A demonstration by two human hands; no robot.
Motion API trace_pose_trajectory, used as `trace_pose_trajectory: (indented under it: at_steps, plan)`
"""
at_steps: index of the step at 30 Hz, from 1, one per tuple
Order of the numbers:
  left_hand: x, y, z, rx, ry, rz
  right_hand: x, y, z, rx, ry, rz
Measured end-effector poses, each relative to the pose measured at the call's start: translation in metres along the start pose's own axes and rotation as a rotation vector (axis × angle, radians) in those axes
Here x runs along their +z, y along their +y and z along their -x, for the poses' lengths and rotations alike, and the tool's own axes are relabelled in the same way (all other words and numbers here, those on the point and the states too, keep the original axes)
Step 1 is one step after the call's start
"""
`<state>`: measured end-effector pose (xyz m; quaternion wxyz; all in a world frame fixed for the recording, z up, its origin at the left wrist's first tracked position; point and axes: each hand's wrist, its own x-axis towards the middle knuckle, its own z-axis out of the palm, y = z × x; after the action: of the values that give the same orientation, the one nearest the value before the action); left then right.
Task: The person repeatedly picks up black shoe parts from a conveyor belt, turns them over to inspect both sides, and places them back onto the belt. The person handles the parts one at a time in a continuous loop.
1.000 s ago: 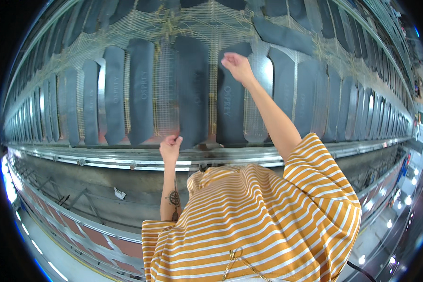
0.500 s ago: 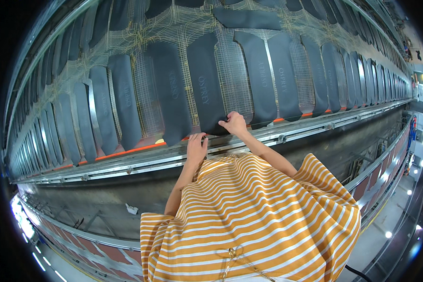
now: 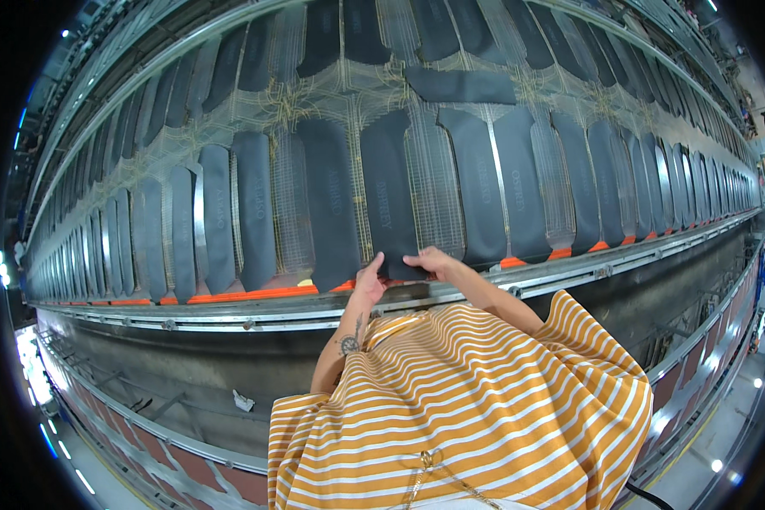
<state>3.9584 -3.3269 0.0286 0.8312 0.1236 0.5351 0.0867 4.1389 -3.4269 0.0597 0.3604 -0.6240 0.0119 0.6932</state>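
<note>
A long dark grey panel (image 3: 388, 183) lies on the table in front of me, pale lettering along its face and a rounded near end. At that end's left corner, my left hand (image 3: 369, 280) is closed with the thumb pointing up; its fingertips are partly hidden. My right hand (image 3: 436, 263) pinches the right side of the same end, thumb on top and fingers tucked under. Left of it lies a similar panel (image 3: 328, 204), and to the right a pair of panels (image 3: 478, 191) with a thin light gap between them.
A metal rail (image 3: 229, 316) and an orange strip (image 3: 204, 297) run along the table's near edge. Another dark panel (image 3: 461, 86) lies crosswise farther in, over a surface of yellow outline lines. A crumpled white scrap (image 3: 243, 400) is below, left of me.
My view has tilted, so the table sits lower and more far panels show. My left hand has turned thumb-up and come closer to the panel's end; my right hand has flattened there.
</note>
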Motion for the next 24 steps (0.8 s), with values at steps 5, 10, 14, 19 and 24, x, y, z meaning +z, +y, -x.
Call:
trace_pose_trajectory:
  at_steps: [5, 10, 14, 19, 24]
  plan:
    - [0.047, 0.047, 0.016, 0.255, 0.098, -0.045, 0.028, -0.066, 0.032, -0.283, 0.090, -0.157]
    - [0.147, 0.135, 0.147, 0.560, -0.076, 0.003, 0.036, -0.168, 0.106, -0.571, -0.069, -0.175]
    - [0.157, 0.134, 0.234, 0.604, -0.249, 0.091, 0.055, -0.198, 0.234, -0.720, -0.127, 0.220]
    - [0.121, 0.157, 0.150, 0.310, -0.623, 0.304, 0.003, -0.194, 0.242, -0.566, -0.414, 0.506]
    - [0.120, 0.169, 0.040, 0.246, -0.380, 0.231, -0.050, -0.180, 0.234, -0.275, -0.598, 0.936]
